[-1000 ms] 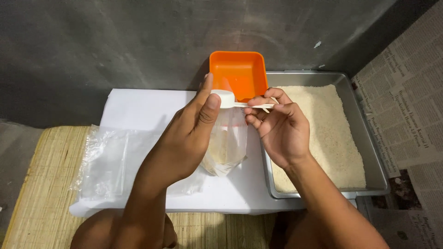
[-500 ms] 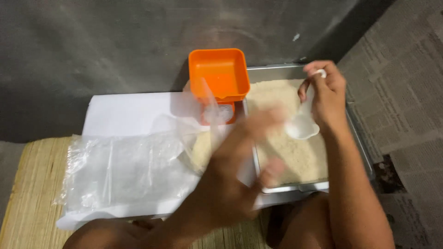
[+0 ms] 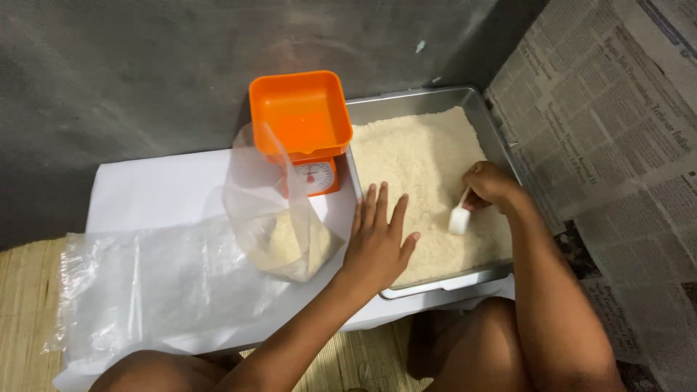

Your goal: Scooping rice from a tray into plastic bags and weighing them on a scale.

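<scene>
You're on the floor of a home food-packing spot: woven mat [image 3: 29, 319], newspaper [image 3: 617, 138] on the ground, bare grey wall [image 3: 145, 72], orange kitchen scale [image 3: 305, 131], metal tray [image 3: 435, 100] of pale grain.

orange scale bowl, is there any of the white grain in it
No, the orange scale bowl is bare inside, while the grain lies in the metal tray beside it.
</scene>
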